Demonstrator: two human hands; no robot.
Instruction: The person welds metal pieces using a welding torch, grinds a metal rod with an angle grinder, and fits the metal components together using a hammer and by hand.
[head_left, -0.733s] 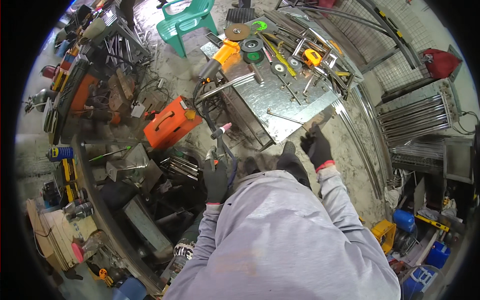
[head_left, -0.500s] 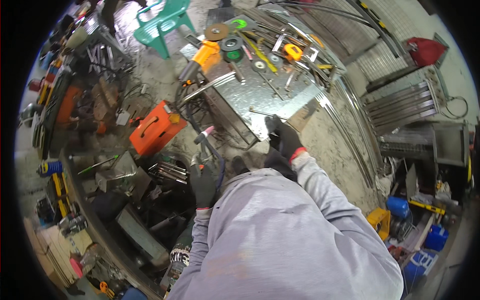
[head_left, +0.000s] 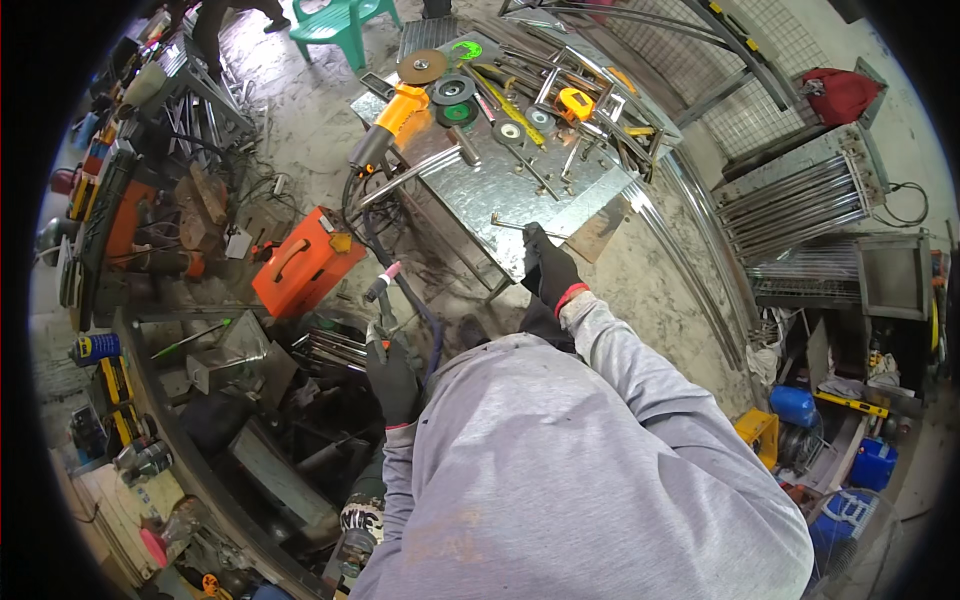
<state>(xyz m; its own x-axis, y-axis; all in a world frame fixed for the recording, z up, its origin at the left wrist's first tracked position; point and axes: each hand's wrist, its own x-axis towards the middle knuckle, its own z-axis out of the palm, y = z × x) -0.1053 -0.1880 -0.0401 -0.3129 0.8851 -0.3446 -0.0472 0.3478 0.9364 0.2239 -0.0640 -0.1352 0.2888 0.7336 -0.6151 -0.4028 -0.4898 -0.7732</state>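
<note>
My left hand (head_left: 396,382), in a dark glove with a red cuff, is closed around a welding torch (head_left: 377,290) with a pink nozzle. The torch points up and away, beside the table's near left corner. My right hand (head_left: 550,268), also gloved, reaches to the near edge of the metal-topped table (head_left: 470,190). Its fingers come together over a thin metal rod (head_left: 508,223) lying near that edge; the fingertips are partly hidden. Farther back on the tabletop lie an orange angle grinder (head_left: 392,128), a hammer (head_left: 464,146) and a yellow tape measure (head_left: 575,104).
An orange machine box (head_left: 307,262) with a handle stands left of the table, and a dark cable (head_left: 425,312) runs near my left hand. Long metal tubes (head_left: 690,270) lie on the floor to the right. A green chair (head_left: 345,30) stands beyond, near another person's legs (head_left: 212,35).
My right hand has shifted slightly left along the rod near the table edge. My left hand still holds the torch, now a little more to the left. The view has tilted slightly.
</note>
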